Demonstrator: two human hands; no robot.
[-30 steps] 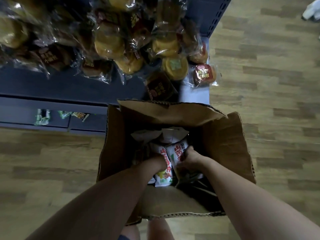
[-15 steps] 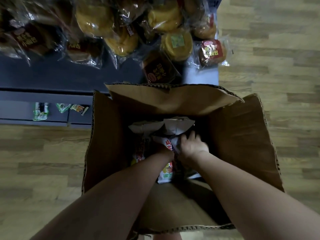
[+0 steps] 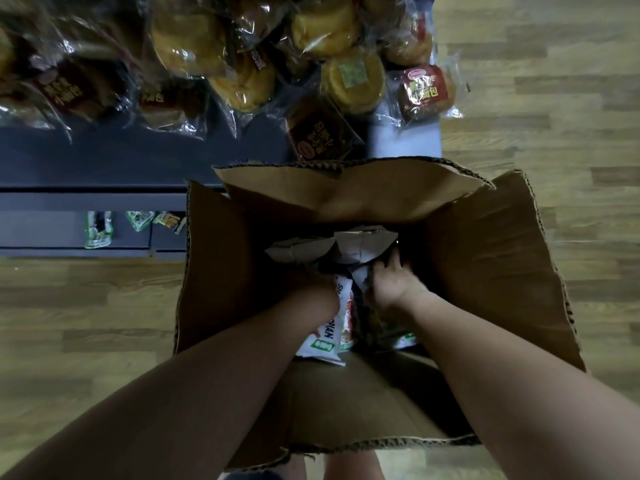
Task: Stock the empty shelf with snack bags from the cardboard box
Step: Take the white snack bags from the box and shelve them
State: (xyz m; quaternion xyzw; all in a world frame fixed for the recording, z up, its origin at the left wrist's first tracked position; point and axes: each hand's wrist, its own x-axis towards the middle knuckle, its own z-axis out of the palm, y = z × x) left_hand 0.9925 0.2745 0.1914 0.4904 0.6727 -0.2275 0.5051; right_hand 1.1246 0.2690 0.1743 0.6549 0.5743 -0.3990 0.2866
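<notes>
Reaching down from the bottom of the frame, both bare arms go into the open cardboard box (image 3: 485, 271) at the centre. The box stands on the wooden floor (image 3: 554, 116), with its 4 flaps folded outward.

The right hand (image 3: 393, 284) lies on the snack bags (image 3: 329, 336) inside the box, its fingers spread apart and pressed onto crumpled white packaging. I cannot tell if it really grips a bag. The left hand (image 3: 318, 289) is deeper in the shadow, just beside the right one, and touches a white bag with red and green print. Its fingers are hidden, so I cannot tell if they are closed or apart.

The snack bags stand tightly together in the middle of the box, between the 2 hands and under them.

Above the box, in the upper part of the frame, a dark shelf (image 3: 104, 161) carries many clear-wrapped buns (image 3: 353, 79) and a red-labelled bread pack (image 3: 427, 88). At the left, a lower shelf level (image 3: 41, 230) holds 3 small green packets (image 3: 98, 228), well apart from the box.
</notes>
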